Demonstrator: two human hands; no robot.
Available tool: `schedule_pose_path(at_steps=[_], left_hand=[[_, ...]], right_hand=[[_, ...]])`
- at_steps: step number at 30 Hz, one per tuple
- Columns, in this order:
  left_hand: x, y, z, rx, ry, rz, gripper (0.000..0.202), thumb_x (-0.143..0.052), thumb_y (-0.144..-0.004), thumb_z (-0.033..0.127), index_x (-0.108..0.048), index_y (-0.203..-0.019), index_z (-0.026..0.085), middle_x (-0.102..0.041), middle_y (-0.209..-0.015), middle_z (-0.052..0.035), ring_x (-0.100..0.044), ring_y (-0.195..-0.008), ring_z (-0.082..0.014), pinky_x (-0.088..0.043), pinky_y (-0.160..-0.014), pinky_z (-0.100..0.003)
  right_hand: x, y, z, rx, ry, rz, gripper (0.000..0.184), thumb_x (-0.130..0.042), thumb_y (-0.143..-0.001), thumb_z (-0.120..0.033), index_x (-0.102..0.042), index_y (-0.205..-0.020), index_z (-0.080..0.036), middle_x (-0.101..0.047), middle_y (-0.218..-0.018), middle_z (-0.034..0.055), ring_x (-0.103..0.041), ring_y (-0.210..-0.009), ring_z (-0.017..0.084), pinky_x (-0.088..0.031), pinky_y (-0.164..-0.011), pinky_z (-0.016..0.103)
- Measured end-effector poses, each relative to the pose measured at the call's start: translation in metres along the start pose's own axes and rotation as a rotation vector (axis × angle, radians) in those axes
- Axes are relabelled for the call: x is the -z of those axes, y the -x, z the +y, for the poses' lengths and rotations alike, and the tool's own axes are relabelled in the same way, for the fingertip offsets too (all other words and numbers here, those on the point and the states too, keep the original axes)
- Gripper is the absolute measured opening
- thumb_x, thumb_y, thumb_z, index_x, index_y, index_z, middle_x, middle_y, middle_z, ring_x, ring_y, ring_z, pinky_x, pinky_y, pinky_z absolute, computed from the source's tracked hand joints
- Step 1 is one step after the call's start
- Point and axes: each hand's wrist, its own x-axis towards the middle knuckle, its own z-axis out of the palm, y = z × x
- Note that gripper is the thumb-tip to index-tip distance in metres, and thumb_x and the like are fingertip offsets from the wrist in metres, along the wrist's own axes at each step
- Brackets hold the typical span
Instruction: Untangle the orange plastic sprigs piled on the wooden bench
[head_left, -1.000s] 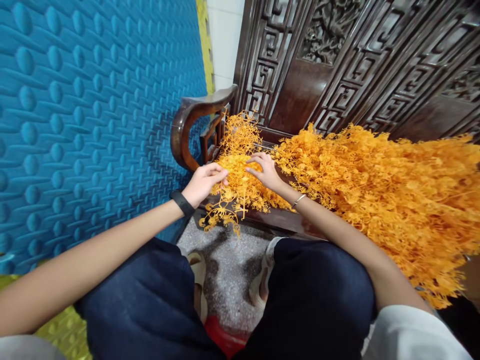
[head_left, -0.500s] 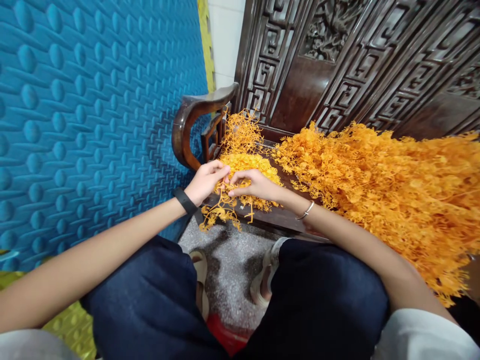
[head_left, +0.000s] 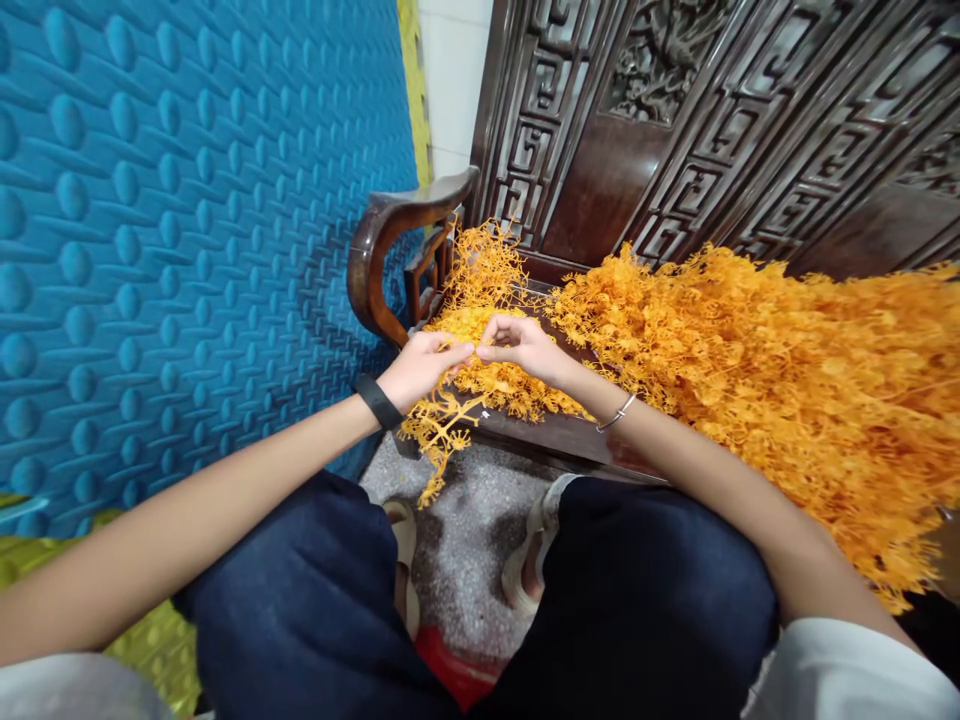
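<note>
Closed around the stem of an orange plastic flower sprig [head_left: 439, 435] is my left hand [head_left: 424, 366], which wears a black wristband. The branching sprig hangs below it, past the front edge of the bench. My right hand [head_left: 525, 350], with a silver bangle at the wrist, pinches thumb to forefinger right at the left fingertips. Whatever lies between those right fingertips is too small to make out. Behind and under both hands lies a small pile of yellow-orange sprigs [head_left: 517, 390] on the bench seat.
A large heap of orange sprigs [head_left: 787, 390] covers the right of the dark wooden bench [head_left: 570, 437]. A curved armrest [head_left: 367, 265] rises left of my hands, and a carved backrest [head_left: 615, 175] stands behind. Blue foam matting [head_left: 187, 220] fills the left. My knees frame the speckled floor [head_left: 465, 560].
Both hands have shifted slightly right, and their fingertips have come together. The sprig under my left hand has swung and hangs lower.
</note>
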Motion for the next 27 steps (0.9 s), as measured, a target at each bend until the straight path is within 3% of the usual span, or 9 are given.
schedule_pose_path(at_steps=[5, 9, 13, 15, 18, 20, 23, 27], left_hand=[[-0.012, -0.007, 0.001, 0.023, -0.015, 0.149, 0.021, -0.058, -0.075, 0.02, -0.054, -0.055, 0.014, -0.044, -0.043, 0.0062, -0.036, -0.043, -0.0071, -0.026, -0.048, -0.022], [-0.017, -0.016, -0.003, -0.03, -0.017, 0.239, 0.021, -0.057, -0.074, 0.018, -0.053, -0.053, 0.014, -0.043, -0.044, 0.0055, -0.037, -0.045, -0.0079, -0.026, -0.049, -0.022], [-0.016, -0.014, -0.007, -0.065, 0.001, 0.311, 0.021, -0.056, -0.074, 0.021, -0.052, -0.054, 0.015, -0.041, -0.046, 0.0052, -0.036, -0.046, -0.008, -0.025, -0.048, -0.022], [-0.013, -0.01, -0.009, -0.061, -0.009, 0.3, 0.02, -0.056, -0.073, 0.024, -0.053, -0.056, 0.015, -0.041, -0.046, 0.0052, -0.036, -0.046, -0.0082, -0.025, -0.048, -0.022], [-0.011, -0.007, -0.013, -0.057, -0.112, 0.185, 0.022, -0.057, -0.073, 0.025, -0.052, -0.054, 0.015, -0.044, -0.046, 0.0043, -0.039, -0.047, -0.0088, -0.028, -0.05, -0.023], [-0.012, -0.005, -0.015, -0.091, -0.234, 0.083, 0.023, -0.056, -0.073, 0.026, -0.052, -0.054, 0.015, -0.047, -0.048, 0.0036, -0.041, -0.049, -0.0096, -0.03, -0.051, -0.023], [-0.016, -0.002, -0.014, -0.15, -0.369, -0.044, 0.023, -0.055, -0.076, 0.029, -0.053, -0.058, 0.015, -0.049, -0.049, 0.0036, -0.043, -0.05, -0.0104, -0.03, -0.053, -0.024], [-0.02, 0.004, -0.007, -0.197, -0.411, -0.092, 0.025, -0.051, -0.079, 0.03, -0.052, -0.059, 0.015, -0.048, -0.05, 0.0042, -0.041, -0.051, -0.0104, -0.03, -0.053, -0.024]], right_hand=[[0.002, -0.006, 0.001, 0.052, 0.083, 0.106, 0.033, -0.076, -0.061, -0.037, -0.051, -0.063, -0.017, -0.057, -0.057, -0.003, -0.054, -0.056, 0.011, -0.042, -0.058, 0.027], [0.004, -0.019, 0.003, 0.013, 0.153, 0.254, 0.026, -0.073, -0.063, -0.025, -0.049, -0.061, -0.018, -0.054, -0.054, -0.0036, -0.052, -0.053, 0.011, -0.04, -0.055, 0.026], [0.04, -0.03, 0.007, -0.097, 0.219, 0.613, 0.022, -0.066, -0.068, -0.015, -0.047, -0.057, -0.018, -0.051, -0.053, -0.0027, -0.05, -0.053, 0.012, -0.04, -0.057, 0.027], [0.061, -0.028, 0.014, -0.07, 0.269, 0.717, 0.018, -0.063, -0.07, -0.017, -0.049, -0.06, -0.018, -0.052, -0.056, -0.002, -0.05, -0.056, 0.013, -0.04, -0.06, 0.028], [0.072, -0.021, 0.031, 0.037, 0.574, 0.534, 0.009, -0.066, -0.073, -0.022, -0.061, -0.067, -0.016, -0.06, -0.071, 0.003, -0.053, -0.072, 0.017, -0.04, -0.071, 0.033], [0.065, -0.018, 0.043, 0.044, 0.799, 0.388, 0.008, -0.063, -0.077, -0.024, -0.067, -0.076, -0.017, -0.063, -0.084, 0.0068, -0.053, -0.085, 0.021, -0.038, -0.079, 0.037], [0.05, -0.019, 0.057, 0.002, 1.078, 0.275, 0.017, -0.054, -0.085, -0.023, -0.069, -0.092, -0.019, -0.061, -0.094, 0.01, -0.05, -0.097, 0.025, -0.032, -0.085, 0.04], [0.04, -0.022, 0.068, 0.054, 1.318, 0.14, 0.024, -0.049, -0.089, -0.025, -0.066, -0.105, -0.021, -0.056, -0.102, 0.0121, -0.044, -0.102, 0.027, -0.029, -0.085, 0.04]])
